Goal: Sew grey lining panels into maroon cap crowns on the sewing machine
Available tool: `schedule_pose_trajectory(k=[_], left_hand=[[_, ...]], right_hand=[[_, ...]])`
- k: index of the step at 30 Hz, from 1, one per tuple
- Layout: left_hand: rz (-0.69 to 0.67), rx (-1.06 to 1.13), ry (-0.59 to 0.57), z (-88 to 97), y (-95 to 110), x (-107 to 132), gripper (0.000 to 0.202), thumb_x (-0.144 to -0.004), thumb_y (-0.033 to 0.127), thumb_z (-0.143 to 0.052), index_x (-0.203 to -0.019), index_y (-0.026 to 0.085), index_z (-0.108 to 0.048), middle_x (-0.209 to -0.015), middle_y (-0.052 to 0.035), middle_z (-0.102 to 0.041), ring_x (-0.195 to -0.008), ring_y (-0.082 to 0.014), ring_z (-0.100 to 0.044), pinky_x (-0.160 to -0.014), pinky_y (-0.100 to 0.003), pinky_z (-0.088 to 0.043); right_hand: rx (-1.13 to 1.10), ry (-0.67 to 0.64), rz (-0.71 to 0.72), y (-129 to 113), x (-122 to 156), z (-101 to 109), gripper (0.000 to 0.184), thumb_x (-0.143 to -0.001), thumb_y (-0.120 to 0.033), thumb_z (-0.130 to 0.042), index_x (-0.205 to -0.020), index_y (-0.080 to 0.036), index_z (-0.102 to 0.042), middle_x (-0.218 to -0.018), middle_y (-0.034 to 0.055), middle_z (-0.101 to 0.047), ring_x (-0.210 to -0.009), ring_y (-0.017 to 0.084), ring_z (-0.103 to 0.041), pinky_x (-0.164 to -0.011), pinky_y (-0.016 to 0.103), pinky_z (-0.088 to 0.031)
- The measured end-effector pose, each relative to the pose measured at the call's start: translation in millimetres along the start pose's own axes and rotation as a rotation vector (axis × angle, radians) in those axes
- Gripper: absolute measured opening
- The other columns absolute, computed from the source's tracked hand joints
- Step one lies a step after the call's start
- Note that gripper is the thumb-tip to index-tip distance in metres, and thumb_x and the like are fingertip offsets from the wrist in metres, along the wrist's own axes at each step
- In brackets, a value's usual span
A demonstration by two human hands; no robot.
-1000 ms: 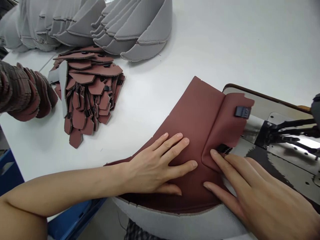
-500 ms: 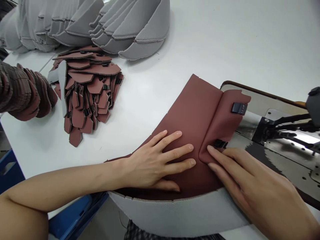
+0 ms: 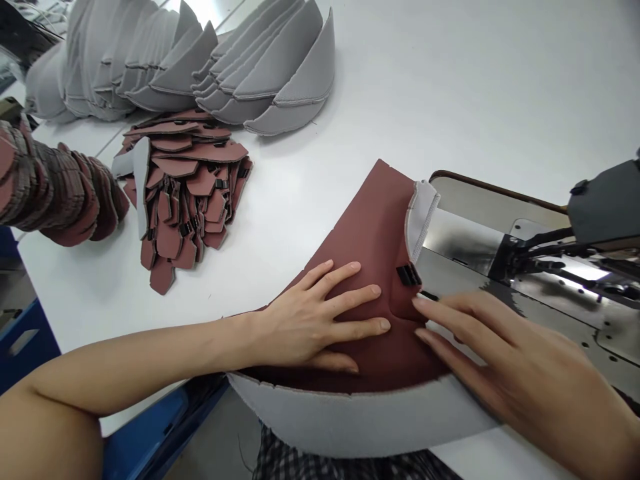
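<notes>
A large reddish-brown panel (image 3: 373,207) with a grey underside lies on the white table, and its near edge curls up to show the grey backing (image 3: 370,423). My left hand (image 3: 317,320) rests flat on the panel with fingers spread. At the panel's right end a brown flap with a black clip-like piece (image 3: 409,275) is partly folded, and its grey backing (image 3: 421,217) shows at the top. My right hand (image 3: 515,360) is just right of this flap, thumb and forefinger apart, with nothing visible between them. Whether its fingertips touch the panel edge, I cannot tell.
A sewing machine (image 3: 600,220) with a metal bed stands at the right. Left on the table (image 3: 280,233) are a pile of small brown pieces (image 3: 193,193), stacked grey curved pieces (image 3: 280,73) and a row of brown rounded pieces (image 3: 75,193). A blue crate (image 3: 145,427) sits below.
The flap lay flat to the right with two black pieces showing; now its upper part is turned over, showing grey. My right fingers have come off it. My left hand has stayed on the panel.
</notes>
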State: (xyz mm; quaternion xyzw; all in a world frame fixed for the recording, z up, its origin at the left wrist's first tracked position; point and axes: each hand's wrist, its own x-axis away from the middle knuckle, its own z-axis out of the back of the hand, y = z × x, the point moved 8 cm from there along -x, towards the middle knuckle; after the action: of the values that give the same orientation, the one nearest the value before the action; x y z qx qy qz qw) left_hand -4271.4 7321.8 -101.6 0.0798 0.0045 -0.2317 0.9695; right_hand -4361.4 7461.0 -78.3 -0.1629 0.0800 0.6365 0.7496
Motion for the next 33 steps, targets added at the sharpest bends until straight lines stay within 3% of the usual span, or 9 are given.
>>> schedule_pose_trajectory(k=[5,8,11,14,19,23,28,30,33], left_hand=[[-0.016,0.008,-0.036,15.4,4,-13,0.052,-0.094,0.055,-0.056,-0.138,0.029,-0.057,-0.146,-0.0098,-0.053,-0.136,-0.0377,-0.043,-0.107,-0.054,-0.042],[-0.078,-0.042,0.043,35.0,11,-32,0.028,-0.098,0.038,-0.055,-0.115,0.021,-0.068,-0.128,-0.0083,-0.064,-0.118,-0.0265,-0.056,-0.095,-0.039,-0.049],[-0.224,-0.162,0.209,52.8,25,-54,0.028,-0.1,0.019,-0.046,-0.121,0.021,-0.065,-0.137,-0.0025,-0.061,-0.133,-0.0236,-0.047,-0.11,-0.042,-0.039],[-0.285,-0.277,0.229,45.9,31,-70,0.033,-0.1,0.014,-0.041,-0.125,0.02,-0.061,-0.136,-0.0038,-0.061,-0.142,-0.0239,-0.038,-0.121,-0.052,-0.023],[-0.093,-0.238,0.291,23.1,13,-64,0.021,-0.101,0.029,-0.047,-0.097,0.022,-0.066,-0.099,-0.0043,-0.068,-0.101,-0.0207,-0.057,-0.103,-0.044,-0.034],[0.01,-0.044,0.271,14.2,1,-62,0.021,-0.099,0.034,-0.049,-0.096,0.023,-0.067,-0.105,-0.0053,-0.066,-0.105,-0.0221,-0.055,-0.099,-0.043,-0.033],[0.043,0.105,0.23,16.8,-13,-108,0.024,-0.093,0.035,-0.056,-0.11,0.019,-0.059,-0.105,-0.0067,-0.065,-0.106,-0.0231,-0.056,-0.099,-0.04,-0.037],[0.028,0.112,0.241,18.4,-19,-138,0.032,-0.091,0.034,-0.057,-0.117,0.016,-0.055,-0.11,-0.0089,-0.064,-0.11,-0.0252,-0.055,-0.1,-0.041,-0.038],[0.001,0.098,0.246,16.6,-31,-186,0.033,-0.091,0.028,-0.054,-0.121,0.013,-0.051,-0.118,-0.0132,-0.061,-0.116,-0.0287,-0.052,-0.101,-0.043,-0.039]], right_hand=[[0.066,-0.097,-0.059,-17,34,-1,0.041,-0.106,-0.039,-0.034,-0.137,-0.018,-0.053,-0.129,0.0086,-0.06,-0.111,0.023,-0.057,-0.095,0.036,-0.042],[0.205,-0.095,-0.066,-31,32,-4,0.047,-0.105,-0.04,-0.031,-0.135,-0.013,-0.055,-0.13,0.0142,-0.059,-0.102,0.031,-0.057,-0.085,0.046,-0.043],[0.303,-0.122,-0.102,-40,26,-8,0.045,-0.104,-0.034,-0.028,-0.126,-0.012,-0.061,-0.105,0.0125,-0.064,-0.084,0.028,-0.057,-0.07,0.043,-0.043],[0.354,-0.111,-0.154,-46,29,-7,0.046,-0.104,-0.034,-0.028,-0.127,-0.012,-0.062,-0.085,0.0074,-0.057,-0.072,0.022,-0.054,-0.063,0.037,-0.04],[0.383,-0.123,-0.208,-51,35,-8,0.043,-0.098,-0.035,-0.051,-0.135,-0.017,-0.06,-0.077,0.0029,-0.054,-0.066,0.018,-0.054,-0.059,0.032,-0.039],[0.379,-0.159,-0.246,-54,30,-8,0.049,-0.087,-0.037,-0.069,-0.132,-0.02,-0.065,-0.075,0.0019,-0.057,-0.063,0.017,-0.057,-0.055,0.03,-0.04],[0.414,-0.202,-0.316,-30,25,1,0.054,-0.085,-0.041,-0.073,-0.132,-0.017,-0.065,-0.065,0.0014,-0.062,-0.05,0.016,-0.058,-0.047,0.028,-0.035],[0.437,-0.213,-0.34,-8,25,8,0.048,-0.088,-0.04,-0.07,-0.129,-0.015,-0.067,-0.064,0.0038,-0.065,-0.061,0.021,-0.065,-0.057,0.031,-0.044],[0.454,-0.291,-0.513,36,30,15,0.044,-0.095,-0.044,-0.062,-0.132,-0.021,-0.066,-0.074,0.0062,-0.073,-0.067,0.025,-0.07,-0.056,0.032,-0.043]])
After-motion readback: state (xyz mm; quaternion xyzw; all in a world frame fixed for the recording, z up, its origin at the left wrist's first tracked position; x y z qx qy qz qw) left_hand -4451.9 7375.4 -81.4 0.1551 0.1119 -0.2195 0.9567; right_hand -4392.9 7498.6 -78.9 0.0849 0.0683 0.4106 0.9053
